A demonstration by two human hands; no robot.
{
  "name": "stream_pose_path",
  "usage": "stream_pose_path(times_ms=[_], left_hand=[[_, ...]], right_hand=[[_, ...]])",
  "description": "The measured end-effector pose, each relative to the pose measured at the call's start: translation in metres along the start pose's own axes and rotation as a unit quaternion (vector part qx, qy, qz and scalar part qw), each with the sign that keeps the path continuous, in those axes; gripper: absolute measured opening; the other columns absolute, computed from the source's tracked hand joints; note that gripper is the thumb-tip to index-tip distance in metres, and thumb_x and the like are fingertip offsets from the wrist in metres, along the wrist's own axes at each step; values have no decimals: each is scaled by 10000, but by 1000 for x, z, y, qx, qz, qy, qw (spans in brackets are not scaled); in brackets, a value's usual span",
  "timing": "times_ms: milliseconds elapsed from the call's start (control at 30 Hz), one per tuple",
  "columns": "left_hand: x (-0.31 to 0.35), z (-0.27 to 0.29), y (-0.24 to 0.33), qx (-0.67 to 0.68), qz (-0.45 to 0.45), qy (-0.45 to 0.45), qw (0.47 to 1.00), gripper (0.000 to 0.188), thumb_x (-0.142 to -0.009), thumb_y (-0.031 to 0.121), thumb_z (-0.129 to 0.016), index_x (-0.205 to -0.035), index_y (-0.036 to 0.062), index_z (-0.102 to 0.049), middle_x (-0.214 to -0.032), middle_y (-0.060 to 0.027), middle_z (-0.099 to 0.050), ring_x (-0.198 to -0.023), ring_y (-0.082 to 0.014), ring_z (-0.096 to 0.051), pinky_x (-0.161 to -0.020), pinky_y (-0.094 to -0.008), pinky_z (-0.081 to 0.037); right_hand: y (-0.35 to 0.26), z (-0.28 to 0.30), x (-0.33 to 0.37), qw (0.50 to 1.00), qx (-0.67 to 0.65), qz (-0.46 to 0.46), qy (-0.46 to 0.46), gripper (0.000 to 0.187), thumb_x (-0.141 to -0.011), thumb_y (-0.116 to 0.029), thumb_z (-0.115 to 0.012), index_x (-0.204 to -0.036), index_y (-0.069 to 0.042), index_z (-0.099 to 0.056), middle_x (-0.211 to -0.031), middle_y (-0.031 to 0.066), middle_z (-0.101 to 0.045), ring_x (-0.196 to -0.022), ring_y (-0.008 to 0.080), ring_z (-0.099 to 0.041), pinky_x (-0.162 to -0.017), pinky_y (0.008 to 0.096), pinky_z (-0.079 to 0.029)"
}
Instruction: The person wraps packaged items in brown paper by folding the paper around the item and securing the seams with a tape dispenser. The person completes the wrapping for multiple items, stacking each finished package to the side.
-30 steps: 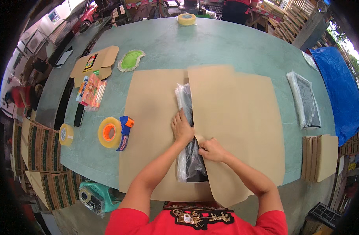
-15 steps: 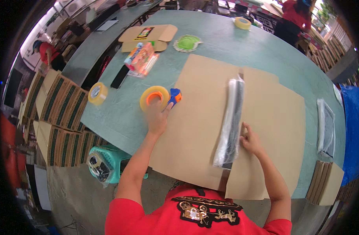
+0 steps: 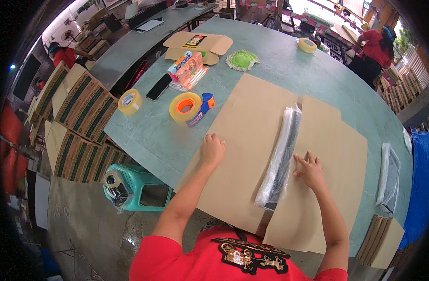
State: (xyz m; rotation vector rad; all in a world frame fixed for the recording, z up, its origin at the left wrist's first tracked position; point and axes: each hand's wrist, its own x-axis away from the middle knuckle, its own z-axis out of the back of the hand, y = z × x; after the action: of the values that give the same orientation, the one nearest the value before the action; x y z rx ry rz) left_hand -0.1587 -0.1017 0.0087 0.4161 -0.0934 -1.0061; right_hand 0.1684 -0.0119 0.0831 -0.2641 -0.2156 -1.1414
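Note:
A flat brown cardboard sheet (image 3: 240, 140) with folding flaps lies before me on the table. Across its middle slants a long dark strip-shaped item (image 3: 281, 157) wrapped in clear plastic. My left hand (image 3: 213, 150) is at the sheet's left edge, its fingers curled over the cardboard; the thumb is hidden. On the right flap rests my right hand (image 3: 310, 171), fingers spread and empty, just beside the wrapped item. Beyond my left hand, apart from it, a blue and orange tape dispenser (image 3: 205, 107) with a large roll of clear tape (image 3: 179, 108) lies on the table.
On the greenish table (image 3: 144, 140) are a tape roll (image 3: 130, 102), a black phone (image 3: 159, 87), small packets (image 3: 190, 70), an open carton (image 3: 200, 44) and a green round item (image 3: 243, 60). A teal stool (image 3: 141, 187) and stacked cartons stand left. Two people work farther off.
My left hand has let go of the tape dispenser and come back to the cardboard edge. The fingers of my right hand have spread. The view has shifted.

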Motion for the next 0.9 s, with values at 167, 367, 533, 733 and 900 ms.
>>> stream_pose_path(times_ms=[167,367,533,733,900], left_hand=[[-26,-22,-32,131,127,17,983,306,-637,206,-734,-791,-8,-579,-784,-148,-601,-744,-290,-577,-668,-372,-462],[-34,-22,-20,127,148,20,981,247,-613,168,-739,-708,17,-569,-671,-125,-607,-647,-255,-591,-600,-368,-455],[-26,-25,-10,128,95,197,967,138,-637,87,-664,-729,16,-590,-684,-149,-604,-668,-296,-594,-608,-370,-459],[-26,-12,7,-1,28,137,990,120,-677,74,-585,-792,43,-601,-769,-152,-577,-750,-325,-560,-656,-407,-439],[-18,10,14,-32,-22,149,988,71,-699,87,-575,-755,45,-583,-821,-135,-540,-795,-321,-539,-668,-425,-432]], right_hand=[[-3,8,-3,999,-35,20,35,752,-590,-469,-706,-1232,-177,-443,-1367,62,-323,-1149,427,-376,-878,494,-400],[7,8,-1,997,-20,47,54,772,-570,-505,-703,-1203,-135,-460,-1326,68,-383,-1079,401,-438,-834,460,-436],[15,8,0,994,-24,94,58,722,-606,-485,-692,-1191,-121,-473,-1300,98,-406,-1057,398,-453,-827,446,-444],[71,-22,-18,981,-111,150,59,503,-676,-351,-690,-1111,-129,-570,-1312,99,-400,-1152,291,-425,-932,436,-368],[95,-6,-3,962,-147,228,16,431,-731,-309,-652,-1124,-150,-575,-1352,46,-364,-1252,215,-321,-1025,435,-244]])
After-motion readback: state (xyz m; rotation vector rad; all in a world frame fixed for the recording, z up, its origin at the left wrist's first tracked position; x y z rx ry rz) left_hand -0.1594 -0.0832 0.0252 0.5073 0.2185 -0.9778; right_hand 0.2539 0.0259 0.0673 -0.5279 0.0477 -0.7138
